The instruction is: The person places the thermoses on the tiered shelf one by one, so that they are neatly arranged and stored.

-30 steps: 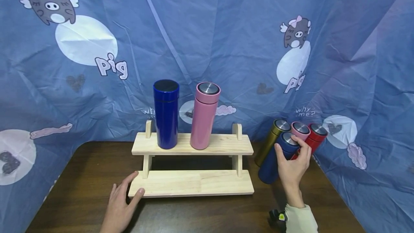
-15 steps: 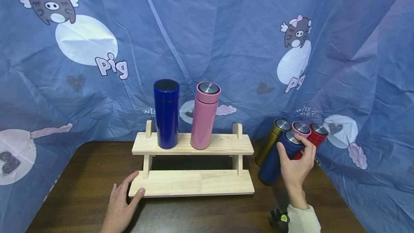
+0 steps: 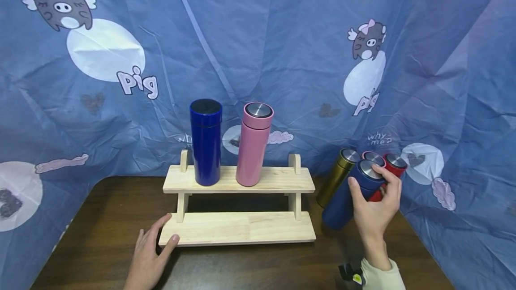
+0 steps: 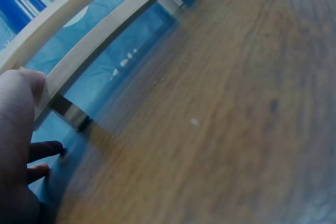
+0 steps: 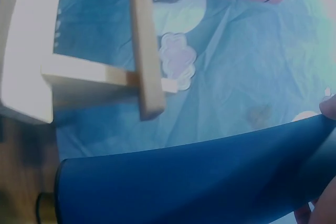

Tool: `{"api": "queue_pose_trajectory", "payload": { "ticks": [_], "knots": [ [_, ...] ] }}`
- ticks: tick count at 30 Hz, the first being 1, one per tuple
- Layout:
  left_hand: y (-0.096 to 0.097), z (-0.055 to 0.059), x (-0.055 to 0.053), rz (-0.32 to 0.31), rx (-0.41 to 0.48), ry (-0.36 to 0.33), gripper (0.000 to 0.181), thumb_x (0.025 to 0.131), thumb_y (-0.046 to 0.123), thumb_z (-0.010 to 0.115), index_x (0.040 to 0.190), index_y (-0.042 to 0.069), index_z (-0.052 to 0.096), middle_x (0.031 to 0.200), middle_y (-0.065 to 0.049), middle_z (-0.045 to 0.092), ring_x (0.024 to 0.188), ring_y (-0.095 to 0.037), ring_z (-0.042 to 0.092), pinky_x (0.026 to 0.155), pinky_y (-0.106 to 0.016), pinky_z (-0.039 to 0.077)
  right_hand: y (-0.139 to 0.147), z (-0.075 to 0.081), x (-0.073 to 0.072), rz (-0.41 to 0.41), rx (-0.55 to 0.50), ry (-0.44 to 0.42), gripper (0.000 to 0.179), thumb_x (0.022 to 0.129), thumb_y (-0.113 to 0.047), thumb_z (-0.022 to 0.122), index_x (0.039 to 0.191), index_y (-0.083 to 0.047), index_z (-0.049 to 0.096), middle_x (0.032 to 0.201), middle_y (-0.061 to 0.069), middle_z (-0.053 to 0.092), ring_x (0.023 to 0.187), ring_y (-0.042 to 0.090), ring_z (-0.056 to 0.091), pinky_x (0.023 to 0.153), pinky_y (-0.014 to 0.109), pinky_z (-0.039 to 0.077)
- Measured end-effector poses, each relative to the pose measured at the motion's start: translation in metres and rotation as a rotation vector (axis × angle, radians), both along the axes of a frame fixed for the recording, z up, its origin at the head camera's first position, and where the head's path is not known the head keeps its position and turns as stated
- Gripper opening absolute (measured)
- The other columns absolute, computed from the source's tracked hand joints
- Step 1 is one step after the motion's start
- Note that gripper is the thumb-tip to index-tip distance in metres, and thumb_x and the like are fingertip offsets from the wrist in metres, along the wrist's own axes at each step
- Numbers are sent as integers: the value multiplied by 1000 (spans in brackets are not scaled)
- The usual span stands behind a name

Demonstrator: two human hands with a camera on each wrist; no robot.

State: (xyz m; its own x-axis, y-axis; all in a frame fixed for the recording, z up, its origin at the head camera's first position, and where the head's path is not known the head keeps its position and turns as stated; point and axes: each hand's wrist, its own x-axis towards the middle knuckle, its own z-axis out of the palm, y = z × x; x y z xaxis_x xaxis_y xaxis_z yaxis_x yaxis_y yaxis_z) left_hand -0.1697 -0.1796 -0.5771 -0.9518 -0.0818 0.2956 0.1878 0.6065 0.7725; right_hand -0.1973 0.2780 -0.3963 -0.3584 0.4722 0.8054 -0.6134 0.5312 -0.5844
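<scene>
Our right hand [image 3: 375, 209] grips the dark blue bottle [image 3: 344, 200] near its top, the thumb against the near side of its neck and a finger reaching over the rim of the steel-coloured lid [image 3: 370, 169]. The bottle is to the right of the wooden stand [image 3: 242, 228], in front of the gold bottle [image 3: 335, 180], a second pink one [image 3: 372, 157] and the red bottle [image 3: 397, 164]. It leans right in the head view, though we cannot tell whether its base meets the table [image 3: 225, 267]. With so high a hold on a long, smooth cylinder, we judge that the base could swing and knock the gold bottle, so we do well to set the thumb squarely opposite the fingers, press on the body rather than only the lid, and right the lean before any sideways motion. Our left hand [image 3: 147, 254] rests at the left end of the lower board with its fingers loose and spread; a light touch there should be enough to steady the stand without jarring the blue bottle [image 3: 207, 151] and the pink bottle [image 3: 253, 151] upright on the upper board.
</scene>
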Motion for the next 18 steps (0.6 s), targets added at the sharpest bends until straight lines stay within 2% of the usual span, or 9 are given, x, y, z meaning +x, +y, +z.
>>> {"api": "queue_pose_trajectory", "payload": {
  "ticks": [4,8,18],
  "knots": [
    [1,0,0,2,3,20,58,109,32,71,157,6,53,157,-30,59,147,-58,49,128,-82,11,-4,5,5,26,-4,10,52,78,12,83,127,20,65,123,-11,65,114,10,63,89,18,52],
    [0,-1,0,4,-3,12,58,109,32,71,158,6,52,158,-29,58,147,-58,49,128,-82,11,-5,7,8,45,-9,15,54,78,13,84,128,20,64,125,-10,66,113,11,65,91,18,53],
    [0,0,0,4,-3,-4,58,110,32,71,157,6,52,158,-29,58,147,-58,49,128,-82,11,3,-1,7,108,5,9,61,76,16,84,133,20,62,129,-4,68,111,12,70,93,20,55]
  ]
}}
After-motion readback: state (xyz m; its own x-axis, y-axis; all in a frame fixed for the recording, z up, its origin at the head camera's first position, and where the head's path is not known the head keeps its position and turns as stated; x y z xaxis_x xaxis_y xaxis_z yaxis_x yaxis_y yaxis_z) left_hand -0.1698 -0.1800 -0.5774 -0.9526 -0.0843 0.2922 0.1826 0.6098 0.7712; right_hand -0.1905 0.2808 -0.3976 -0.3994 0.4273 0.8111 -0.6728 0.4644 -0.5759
